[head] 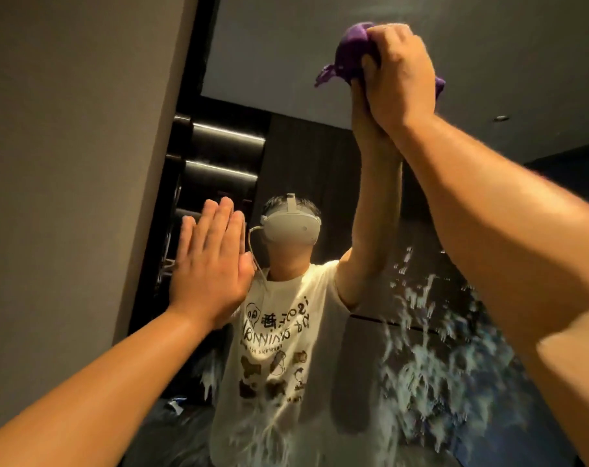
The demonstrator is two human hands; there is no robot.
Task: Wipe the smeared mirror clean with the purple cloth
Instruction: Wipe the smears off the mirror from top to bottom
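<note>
We face a mirror (286, 62) smeared white at lower right. Our right hand (401, 75), raised high, clenches the bunched purple cloth (350, 55) against the glass. Our left hand (209, 264) presses flat, fingers straight, holding nothing. The reflected shirt's reversed lettering is unreadable.

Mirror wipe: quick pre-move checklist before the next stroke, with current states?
1. Purple cloth gripped in right hand: ok.
2. Cloth against the mirror glass: ok, it meets its reflection.
3. Left hand flat on the mirror's left edge, clear of the wiping path: ok.
4. White smears gone: not ok, the lower right is heavily streaked.
5. Cloth positioned over smears: not ok, it is high above them.
6. Cloth dampness: cannot tell.
</note>
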